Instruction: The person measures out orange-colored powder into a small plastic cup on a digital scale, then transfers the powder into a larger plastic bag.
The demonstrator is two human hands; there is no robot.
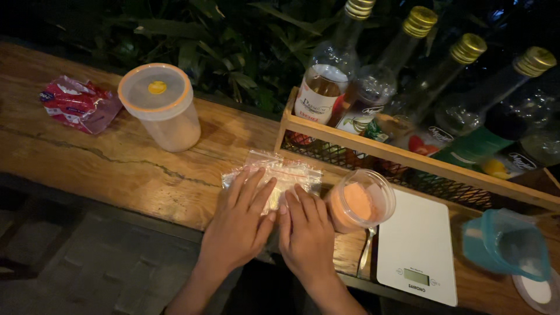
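Counted: 2 hands, 1 clear zip bag [280, 175], 4 bottles [373, 87] in wooden rack [408, 154], 1 lidded tub [160, 108], 1 cup of orange powder [359, 201], 1 scale [417, 245]. Left hand [239, 224] & right hand [306, 233]: fingers extended flat, pressed on bag, nothing gripped. Bag laid flat on wooden counter [116, 163], long axis approx. left-right, just in front of rack.

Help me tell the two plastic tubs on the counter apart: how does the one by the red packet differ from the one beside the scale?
The lidded tub stands upright, closed by an orange-rimmed lid; the open tub lies tilted, lidless. The lidded tub looks larger and pale inside; the open tub holds orange powder. Both are clear plastic and round.
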